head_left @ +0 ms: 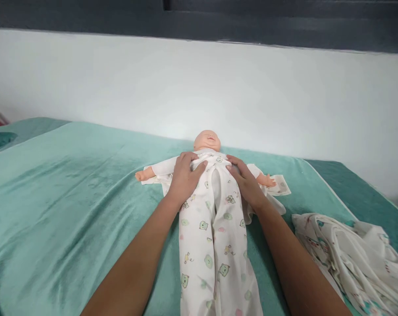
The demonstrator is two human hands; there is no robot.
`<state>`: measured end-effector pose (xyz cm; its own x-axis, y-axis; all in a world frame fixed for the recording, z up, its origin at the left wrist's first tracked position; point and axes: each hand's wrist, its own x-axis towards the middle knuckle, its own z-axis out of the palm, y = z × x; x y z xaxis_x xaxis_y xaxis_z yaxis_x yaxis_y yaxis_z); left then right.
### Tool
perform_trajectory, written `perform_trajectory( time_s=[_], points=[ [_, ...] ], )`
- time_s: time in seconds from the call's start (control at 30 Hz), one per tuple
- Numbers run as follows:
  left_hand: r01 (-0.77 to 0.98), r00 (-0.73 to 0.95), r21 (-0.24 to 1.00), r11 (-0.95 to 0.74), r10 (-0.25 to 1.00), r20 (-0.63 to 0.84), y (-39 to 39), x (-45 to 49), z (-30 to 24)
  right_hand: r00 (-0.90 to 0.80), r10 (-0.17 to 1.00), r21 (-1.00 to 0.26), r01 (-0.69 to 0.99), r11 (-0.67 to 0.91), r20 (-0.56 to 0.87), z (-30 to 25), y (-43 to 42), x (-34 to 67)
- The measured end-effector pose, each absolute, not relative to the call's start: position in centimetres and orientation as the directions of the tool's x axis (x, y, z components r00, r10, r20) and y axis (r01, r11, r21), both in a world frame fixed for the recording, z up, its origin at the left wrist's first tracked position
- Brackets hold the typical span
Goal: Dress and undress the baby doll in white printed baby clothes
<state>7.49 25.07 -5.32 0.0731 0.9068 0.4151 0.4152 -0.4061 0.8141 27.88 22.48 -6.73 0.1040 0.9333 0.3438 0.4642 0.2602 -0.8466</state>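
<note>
A baby doll [207, 139] lies on its back, its head toward the wall and its arms spread in long white sleeves. Over its front lies a pair of white baby pants [203, 232] printed with small green animals, the two legs running down toward me. Near the top of the pants, my left hand [187, 173] rests on the left side, thumb and fingers apart. On the opposite side, my right hand [245, 177] touches the fabric with spread fingers. Spread under the doll is a white printed garment [279, 185], its sleeve ends showing beyond both doll hands.
A crumpled white printed cloth [350, 259] lies at the right front. Beneath everything is a green bed cover [70, 202] with soft folds. The white wall [199, 87] rises just behind the doll's head, with a dark band above it.
</note>
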Motion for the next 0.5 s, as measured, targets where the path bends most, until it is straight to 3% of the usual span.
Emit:
perform_trajectory(
  time_s=[0.27, 0.5],
  points=[
    [0.568, 0.114, 0.648, -0.507, 0.829, 0.548, 25.28, 7.83, -5.58, 0.097, 0.936, -0.848, 0.463, 0.259, 0.339, -6.68, 22.76, 28.01],
    [0.650, 0.111, 0.559, -0.515, 0.792, 0.600, 24.93, 7.93, -5.79, 0.151, 0.867, -0.760, 0.568, 0.317, 0.475, -6.82, 22.60, 27.71]
  ],
)
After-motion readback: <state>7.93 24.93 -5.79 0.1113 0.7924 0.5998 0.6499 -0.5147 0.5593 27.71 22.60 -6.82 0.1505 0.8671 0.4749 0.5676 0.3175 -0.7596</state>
